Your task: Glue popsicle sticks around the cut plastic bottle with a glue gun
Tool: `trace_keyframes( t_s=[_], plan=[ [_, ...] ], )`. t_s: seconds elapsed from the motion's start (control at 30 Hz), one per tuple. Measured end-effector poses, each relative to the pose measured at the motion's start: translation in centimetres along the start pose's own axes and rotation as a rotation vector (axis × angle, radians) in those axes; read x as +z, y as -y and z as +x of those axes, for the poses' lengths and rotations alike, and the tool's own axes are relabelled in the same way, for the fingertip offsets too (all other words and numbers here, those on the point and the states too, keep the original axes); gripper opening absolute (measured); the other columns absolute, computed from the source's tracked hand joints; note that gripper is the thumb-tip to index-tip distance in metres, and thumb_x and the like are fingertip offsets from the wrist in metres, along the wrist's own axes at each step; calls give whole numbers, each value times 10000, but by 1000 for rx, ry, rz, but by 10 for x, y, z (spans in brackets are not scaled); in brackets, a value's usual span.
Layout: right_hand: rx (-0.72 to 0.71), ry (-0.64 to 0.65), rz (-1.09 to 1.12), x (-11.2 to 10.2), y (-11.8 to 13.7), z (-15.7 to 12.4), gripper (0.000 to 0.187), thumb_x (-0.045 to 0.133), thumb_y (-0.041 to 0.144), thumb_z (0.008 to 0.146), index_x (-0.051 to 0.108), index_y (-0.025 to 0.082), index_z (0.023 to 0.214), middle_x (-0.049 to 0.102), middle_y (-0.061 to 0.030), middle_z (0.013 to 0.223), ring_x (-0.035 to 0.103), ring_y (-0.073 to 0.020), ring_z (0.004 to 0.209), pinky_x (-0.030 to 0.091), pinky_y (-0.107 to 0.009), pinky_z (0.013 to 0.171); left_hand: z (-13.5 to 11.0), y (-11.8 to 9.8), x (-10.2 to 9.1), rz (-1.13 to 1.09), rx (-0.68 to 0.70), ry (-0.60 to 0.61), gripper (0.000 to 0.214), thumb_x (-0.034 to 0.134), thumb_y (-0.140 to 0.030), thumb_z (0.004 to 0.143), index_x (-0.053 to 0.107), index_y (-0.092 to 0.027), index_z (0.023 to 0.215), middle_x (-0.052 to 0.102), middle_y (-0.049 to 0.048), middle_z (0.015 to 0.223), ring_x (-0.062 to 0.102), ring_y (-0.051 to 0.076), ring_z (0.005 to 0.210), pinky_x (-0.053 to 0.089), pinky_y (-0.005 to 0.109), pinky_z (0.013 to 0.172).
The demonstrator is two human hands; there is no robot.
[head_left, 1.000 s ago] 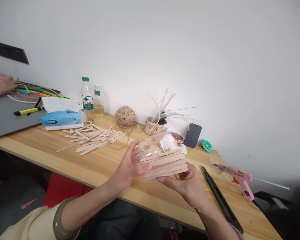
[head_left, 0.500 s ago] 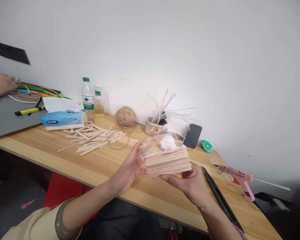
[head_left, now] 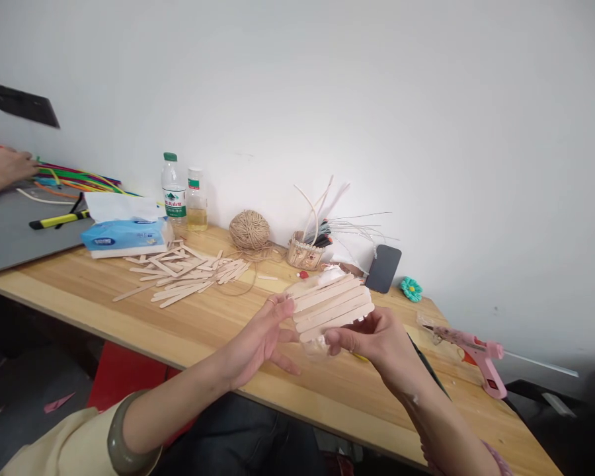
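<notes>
Both of your hands are meeting at a stick panel [head_left: 332, 304] held above the table [head_left: 203, 330]. Your right hand [head_left: 371, 344] is pinching its lower edge (clear plastic [head_left: 317, 346] is showing just beneath), while your left hand [head_left: 260, 337] is lying open, fingertips touching the panel's left end. Further out, loose sticks [head_left: 183, 271] are lying well apart to the left and a glue gun [head_left: 471, 350] to the right.

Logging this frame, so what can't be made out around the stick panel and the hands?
Head view only.
Clear bag behind the stick panel: contents hidden by the panel.
Black knife: mostly covered by the right hand and forearm.
Water bottle label: too small to read.
Co-worker's hand: cut off by the left edge.
</notes>
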State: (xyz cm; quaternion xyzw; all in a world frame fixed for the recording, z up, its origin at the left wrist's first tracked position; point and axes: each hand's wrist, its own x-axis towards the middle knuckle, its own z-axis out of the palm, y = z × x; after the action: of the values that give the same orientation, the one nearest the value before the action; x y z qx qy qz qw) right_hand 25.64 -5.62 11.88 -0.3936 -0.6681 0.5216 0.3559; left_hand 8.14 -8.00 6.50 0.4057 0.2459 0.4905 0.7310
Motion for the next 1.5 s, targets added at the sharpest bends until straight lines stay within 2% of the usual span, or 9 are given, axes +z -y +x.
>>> trace_keyframes(
  t_s=[0.3, 0.53, 0.67, 0.77, 0.9, 1.13, 1.3, 1.43, 1.5],
  plan=[
    [15, 50, 61, -4, 3, 1, 258, 852, 371, 517, 682, 180, 554, 655, -11, 523, 608, -134, 502, 532, -223, 506, 0, -2, 4, 32, -32, -66, 560, 588, -556, 760, 420, -209, 1167, 558, 164, 1208, 656, 259, 906, 507, 252, 517],
    [-32, 33, -28, -9, -6, 3, 408, 831, 394, 576, 717, 186, 908, 733, -57, 823, 681, -227, 811, 554, -317, 725, 3, 2, 4, 9, 35, -149, 633, 657, -550, 704, 395, -207, 1166, 581, 133, 1147, 644, 229, 859, 515, 334, 660],
    [-315, -275, -266, -8, -11, 2, 601, 783, 446, 643, 586, 235, 1170, 622, -82, 1189, 564, -251, 1101, 471, -389, 916, 6, 4, 5, -31, 175, -257, 626, 698, -518, 676, 382, -227, 1131, 537, 111, 1230, 613, 243, 980, 503, 412, 814],
    [-648, -582, -524, 2, -16, -3, 360, 724, 335, 746, 606, 252, 1076, 613, -67, 1053, 580, -213, 975, 495, -342, 788, 8, 7, 6, -33, 296, -380, 644, 739, -473, 643, 363, -241, 1111, 457, 100, 1315, 540, 259, 1125, 504, 403, 851],
    [-928, -561, -815, 22, -16, -10, 137, 648, 131, 800, 639, 237, 887, 591, -26, 803, 564, -164, 744, 456, -299, 646, 10, 12, 7, -8, 409, -421, 703, 777, -422, 602, 330, -250, 1117, 403, 88, 1340, 529, 235, 1131, 493, 372, 880],
    [-880, -419, -863, 32, -13, -7, 89, 609, 122, 842, 567, 198, 822, 601, -19, 758, 513, -164, 728, 393, -310, 637, 11, 20, 5, -30, 477, -418, 750, 783, -392, 604, 319, -274, 1180, 414, 67, 1312, 482, 224, 1179, 464, 344, 925],
    [-820, -149, -690, 19, -20, -14, 86, 507, 157, 899, 501, 211, 832, 531, -13, 785, 497, -153, 734, 402, -287, 633, 17, 21, -7, -138, 397, -270, 703, 719, -381, 685, 348, -297, 1275, 457, 62, 1362, 478, 251, 1216, 433, 393, 981],
    [-661, -421, -405, -3, -38, -1, 81, 408, 256, 949, 482, 246, 980, 531, -32, 934, 527, -164, 880, 444, -306, 749, 22, 18, -19, -272, 301, -187, 630, 619, -334, 778, 335, -301, 1339, 496, 57, 1356, 475, 256, 1234, 403, 457, 1016],
    [-549, -385, -426, -14, -47, 12, 215, 417, 306, 945, 450, 259, 1153, 515, -66, 1161, 480, -191, 1108, 410, -357, 905, 26, 19, -24, -318, 250, -115, 558, 566, -337, 811, 381, -250, 1330, 530, 80, 1324, 462, 265, 1247, 379, 472, 1037]
  ],
)
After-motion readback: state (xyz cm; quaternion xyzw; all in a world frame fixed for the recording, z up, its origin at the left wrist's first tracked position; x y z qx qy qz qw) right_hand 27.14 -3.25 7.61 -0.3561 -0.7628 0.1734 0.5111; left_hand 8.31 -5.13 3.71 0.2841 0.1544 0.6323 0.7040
